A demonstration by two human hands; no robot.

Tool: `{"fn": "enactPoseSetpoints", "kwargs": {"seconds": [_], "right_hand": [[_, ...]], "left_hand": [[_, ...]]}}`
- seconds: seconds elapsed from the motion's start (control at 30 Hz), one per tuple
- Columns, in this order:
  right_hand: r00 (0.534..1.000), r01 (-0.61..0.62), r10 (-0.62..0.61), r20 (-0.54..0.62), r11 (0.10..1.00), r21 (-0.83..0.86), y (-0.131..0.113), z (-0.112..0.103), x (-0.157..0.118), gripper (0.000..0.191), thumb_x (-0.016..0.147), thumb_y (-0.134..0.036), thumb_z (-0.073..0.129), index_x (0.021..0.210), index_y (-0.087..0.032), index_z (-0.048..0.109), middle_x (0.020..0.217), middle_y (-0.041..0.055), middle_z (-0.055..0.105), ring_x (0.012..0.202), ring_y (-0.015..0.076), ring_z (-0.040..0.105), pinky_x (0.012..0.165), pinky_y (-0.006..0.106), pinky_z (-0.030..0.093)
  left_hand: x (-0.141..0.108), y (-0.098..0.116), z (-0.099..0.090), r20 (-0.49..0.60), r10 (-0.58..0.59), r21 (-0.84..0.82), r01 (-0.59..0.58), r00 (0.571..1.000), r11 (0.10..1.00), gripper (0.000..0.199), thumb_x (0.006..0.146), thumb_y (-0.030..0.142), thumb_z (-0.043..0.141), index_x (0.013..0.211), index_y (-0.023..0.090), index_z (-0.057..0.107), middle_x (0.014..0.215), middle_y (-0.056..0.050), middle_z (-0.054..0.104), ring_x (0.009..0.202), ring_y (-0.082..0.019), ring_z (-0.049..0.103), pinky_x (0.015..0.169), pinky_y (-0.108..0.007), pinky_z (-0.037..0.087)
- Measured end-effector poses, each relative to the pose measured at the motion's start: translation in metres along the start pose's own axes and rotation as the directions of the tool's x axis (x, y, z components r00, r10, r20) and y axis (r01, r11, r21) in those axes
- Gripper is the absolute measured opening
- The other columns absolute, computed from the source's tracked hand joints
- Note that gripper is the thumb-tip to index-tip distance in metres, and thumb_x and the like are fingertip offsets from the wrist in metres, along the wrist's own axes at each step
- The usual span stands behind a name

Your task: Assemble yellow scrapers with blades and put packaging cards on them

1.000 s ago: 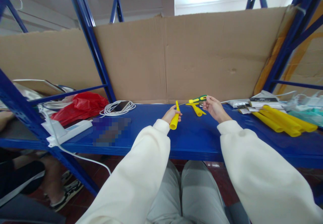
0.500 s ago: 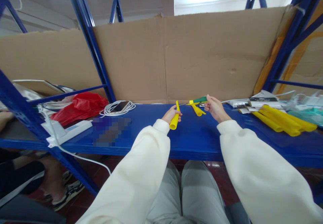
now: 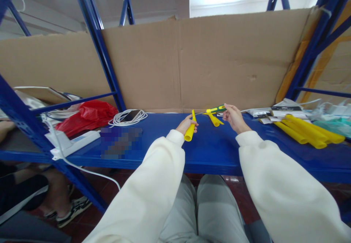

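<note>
My left hand (image 3: 184, 125) is closed around a yellow tube (image 3: 189, 132) with a wide open end toward me and a narrow tip pointing away. In my right hand (image 3: 234, 118) is the end of a screwdriver (image 3: 216, 109) with a green and yellow handle, gripped by closed fingers. The screwdriver's thin shaft points left and meets the upper part of the tube; whether its tip goes into it, I cannot tell. Just beneath the handle, a second yellow tube-like piece (image 3: 214, 120) lies on the blue shelf (image 3: 161, 126).
Several yellow tubes (image 3: 309, 131) lie at the right beside small boxes (image 3: 287, 107). To the left are a coiled white cable (image 3: 116, 118) with a phone (image 3: 131, 115), a white power strip (image 3: 82, 140) and a red bag (image 3: 91, 115). A cardboard wall (image 3: 233, 60) stands behind.
The screwdriver has turned about its length: its handle showed mostly green, and now shows yellow along the green. My left hand and the tube have stayed in place.
</note>
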State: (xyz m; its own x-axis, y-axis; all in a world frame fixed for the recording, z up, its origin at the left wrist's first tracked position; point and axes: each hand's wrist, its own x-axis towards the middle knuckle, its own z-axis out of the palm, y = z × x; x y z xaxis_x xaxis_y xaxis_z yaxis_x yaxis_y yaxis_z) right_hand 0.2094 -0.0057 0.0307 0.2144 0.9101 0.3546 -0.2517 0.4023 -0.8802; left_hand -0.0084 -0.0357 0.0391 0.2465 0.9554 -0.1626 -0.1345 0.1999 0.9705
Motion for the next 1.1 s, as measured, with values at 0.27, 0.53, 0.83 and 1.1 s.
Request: {"fn": "enactPoseSetpoints", "kwargs": {"seconds": [0.27,0.53,0.83,1.1], "right_hand": [[0.998,-0.020,0.018,0.068,0.999,0.031,-0.0041,0.0013,-0.0037,0.034,0.069,-0.044,0.081,0.078,-0.022,0.057,0.047,-0.0081,0.046,0.041,0.0063,0.042,0.038,0.016,0.032],[0.996,-0.003,-0.001,0.092,0.999,0.044,-0.0052,0.0026,-0.0042,0.037,0.069,-0.042,0.082,0.074,-0.022,0.051,0.049,-0.0081,0.047,0.042,0.0062,0.044,0.039,0.016,0.035],[1.000,0.007,-0.007,-0.006,1.000,0.012,-0.0036,0.0023,-0.0025,0.039,0.068,-0.044,0.081,0.070,-0.022,0.049,0.042,-0.0087,0.045,0.036,0.0069,0.041,0.035,0.017,0.032],[0.996,-0.017,0.012,0.085,0.998,0.057,-0.0060,0.0018,-0.0039,0.032,0.071,-0.043,0.080,0.080,-0.021,0.058,0.049,-0.0067,0.050,0.044,0.0067,0.047,0.039,0.015,0.035]], "left_hand": [[0.0018,-0.0007,-0.0013,-0.003,0.011,-0.007,-0.011,1.000,1.000,0.072,0.083,0.003,0.047,0.148,0.023,0.022,0.068,0.001,0.054,0.043,-0.008,0.043,0.041,-0.017,0.037],[0.0018,-0.0006,-0.0007,-0.016,0.010,-0.002,-0.010,1.000,1.000,0.074,0.081,-0.001,0.040,0.148,0.024,0.022,0.067,0.001,0.053,0.043,-0.009,0.043,0.041,-0.017,0.036],[-0.0003,-0.0001,0.0005,-0.007,0.019,0.013,-0.019,1.000,1.000,0.075,0.081,0.000,0.040,0.149,0.024,0.022,0.069,0.000,0.055,0.044,-0.009,0.043,0.041,-0.018,0.036],[-0.0015,0.0005,0.0005,-0.036,0.013,-0.014,-0.014,0.999,1.000,0.073,0.083,-0.001,0.040,0.149,0.024,0.023,0.069,0.001,0.054,0.044,-0.009,0.043,0.042,-0.018,0.036]]}}
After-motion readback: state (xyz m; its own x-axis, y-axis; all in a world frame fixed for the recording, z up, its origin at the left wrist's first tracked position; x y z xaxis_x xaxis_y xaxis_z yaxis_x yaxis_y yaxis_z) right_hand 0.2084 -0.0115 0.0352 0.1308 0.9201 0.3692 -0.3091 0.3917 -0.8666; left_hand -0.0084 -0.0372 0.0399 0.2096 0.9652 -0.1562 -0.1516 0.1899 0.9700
